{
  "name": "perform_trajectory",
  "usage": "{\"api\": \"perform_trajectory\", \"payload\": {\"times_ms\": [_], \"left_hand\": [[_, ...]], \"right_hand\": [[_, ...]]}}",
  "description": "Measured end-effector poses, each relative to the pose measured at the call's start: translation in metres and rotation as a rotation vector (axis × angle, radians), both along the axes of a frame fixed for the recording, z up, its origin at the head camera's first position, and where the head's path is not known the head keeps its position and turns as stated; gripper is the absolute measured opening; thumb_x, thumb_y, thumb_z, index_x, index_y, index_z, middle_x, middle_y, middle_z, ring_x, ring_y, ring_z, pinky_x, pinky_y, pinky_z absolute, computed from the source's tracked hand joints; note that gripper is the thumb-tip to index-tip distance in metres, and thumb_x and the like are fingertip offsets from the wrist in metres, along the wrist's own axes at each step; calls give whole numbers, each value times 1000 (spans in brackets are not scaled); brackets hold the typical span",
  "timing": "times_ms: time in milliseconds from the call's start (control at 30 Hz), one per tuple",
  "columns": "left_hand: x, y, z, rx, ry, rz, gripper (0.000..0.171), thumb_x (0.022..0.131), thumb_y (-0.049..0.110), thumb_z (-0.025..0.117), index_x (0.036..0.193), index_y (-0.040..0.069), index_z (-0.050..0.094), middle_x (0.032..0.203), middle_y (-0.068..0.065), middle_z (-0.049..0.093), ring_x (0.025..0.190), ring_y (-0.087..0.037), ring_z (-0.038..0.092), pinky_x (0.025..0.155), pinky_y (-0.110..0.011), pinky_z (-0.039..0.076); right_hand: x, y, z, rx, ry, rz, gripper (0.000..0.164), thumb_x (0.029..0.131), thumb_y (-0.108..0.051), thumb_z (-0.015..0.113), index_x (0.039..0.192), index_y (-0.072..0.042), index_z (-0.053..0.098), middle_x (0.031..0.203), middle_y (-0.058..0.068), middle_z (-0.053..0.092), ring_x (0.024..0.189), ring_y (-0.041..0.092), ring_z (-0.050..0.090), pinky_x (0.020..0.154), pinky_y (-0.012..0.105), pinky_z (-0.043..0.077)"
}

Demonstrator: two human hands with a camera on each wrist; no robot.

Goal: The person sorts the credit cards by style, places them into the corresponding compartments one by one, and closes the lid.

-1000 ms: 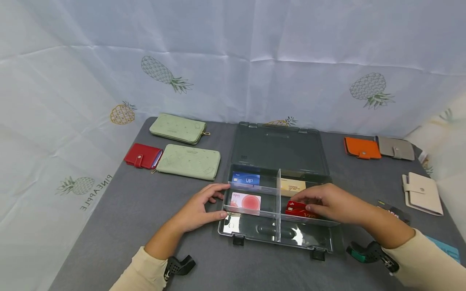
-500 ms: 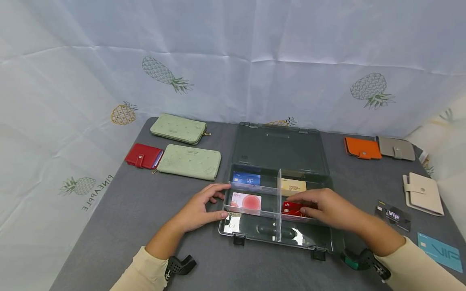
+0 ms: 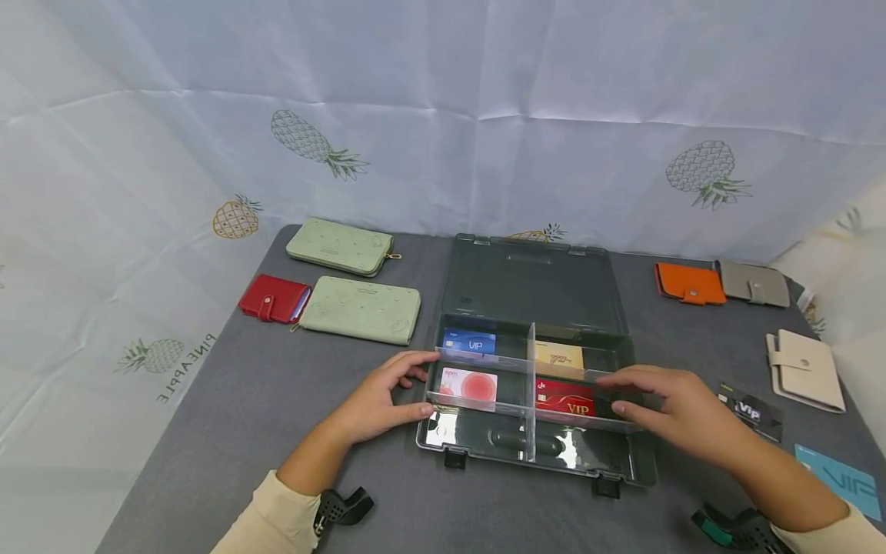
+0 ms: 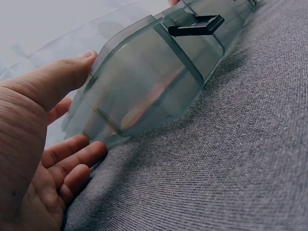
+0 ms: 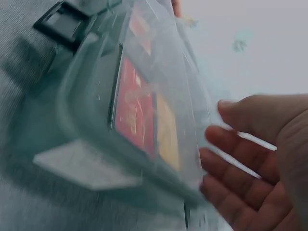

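Right hand (image 3: 681, 415) is leaving the red card (image 3: 564, 395) in the box (image 3: 533, 288), middle row, right—fingers parted, empty; left hand (image 3: 381, 396) is touching the box's left rim—fingers relaxed, gripping nothing.

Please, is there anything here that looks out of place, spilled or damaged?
Nothing appears spilled or damaged. Only the black card and the teal card may look out of place: they lie loose on the table, right of the box, while four other cards lie in its compartments.

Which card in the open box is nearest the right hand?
The red VIP card; the yellow card behind it is farther, and the blue card and pink card lie beyond the central divider.
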State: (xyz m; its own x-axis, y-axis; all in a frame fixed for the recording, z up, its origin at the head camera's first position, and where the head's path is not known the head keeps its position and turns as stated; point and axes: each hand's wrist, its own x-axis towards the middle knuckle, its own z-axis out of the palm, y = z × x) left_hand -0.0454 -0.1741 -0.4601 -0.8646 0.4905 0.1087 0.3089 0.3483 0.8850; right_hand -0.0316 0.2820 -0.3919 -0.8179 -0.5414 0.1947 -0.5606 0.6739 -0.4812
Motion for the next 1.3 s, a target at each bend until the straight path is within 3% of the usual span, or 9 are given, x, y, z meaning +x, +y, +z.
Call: {"api": "perform_trajectory", "payload": {"times_ms": [200, 333, 433, 567, 633, 767, 1033, 1300], "left_hand": [[1, 0, 0, 10, -2, 0, 71, 91, 21, 86, 155, 16, 56, 148, -4, 58, 120, -20, 65, 97, -38, 51], [1, 0, 0, 15, 6, -4, 71, 90, 19, 86, 154, 15, 56, 147, -6, 58, 119, -21, 65, 97, -38, 51], [1, 0, -1, 15, 12, -7, 71, 90, 19, 86, 154, 15, 56, 147, -6, 58, 119, -22, 65, 97, -39, 51], [1, 0, -1, 12, 12, -4, 71, 90, 19, 86, 154, 15, 56, 148, -6, 58, 119, -22, 65, 97, -38, 51], [1, 0, 0, 11, 8, -2, 71, 90, 19, 86, 155, 16, 56, 148, -5, 58, 120, -21, 65, 97, -39, 51], [1, -1, 0, 6, 8, -1, 71, 91, 20, 86, 155, 16, 55, 149, -5, 57, 120, -21, 64, 97, -39, 51], [1, 0, 0, 3, 20, 0, 72, 90, 19, 86, 155, 15, 55, 146, -6, 59, 120, -23, 65, 97, -39, 51], [1, 1, 3, 1, 7, 5, 71, 90, 20, 86, 154, 16, 56, 147, -5, 58, 120, -23, 65, 98, -38, 51]], "right_hand": [[11, 35, -2, -12, -21, -132, 46, 85, -7, 90, 126, -25, 78, 121, -14, 73, 104, -1, 67, 84, 11, 50], [13, 67, -12, 24, -72, -228, 46, 86, -10, 90, 128, -23, 76, 124, -7, 72, 103, -7, 63, 81, 9, 47], [15, 93, -21, 85, -111, -306, 48, 86, -15, 91, 130, -16, 74, 127, 6, 71, 102, -4, 62, 79, 16, 50], [16, 123, -31, 167, -142, -378, 56, 84, -17, 92, 133, -5, 68, 130, 23, 65, 105, 26, 61, 79, 44, 55], [17, 135, -35, 186, -167, -395, 59, 85, -16, 91, 135, 0, 65, 132, 29, 62, 108, 42, 57, 79, 59, 52], [16, 152, -41, 211, -190, -405, 63, 85, -13, 91, 136, 6, 60, 133, 35, 59, 112, 51, 54, 82, 69, 48], [14, 162, -50, 262, -115, -356, 66, 72, -2, 95, 129, 10, 63, 124, 36, 63, 106, 55, 60, 83, 66, 47], [5, 161, -47, 286, -182, -360, 69, 75, -2, 93, 132, 14, 60, 127, 38, 60, 105, 57, 59, 84, 67, 48]]}}
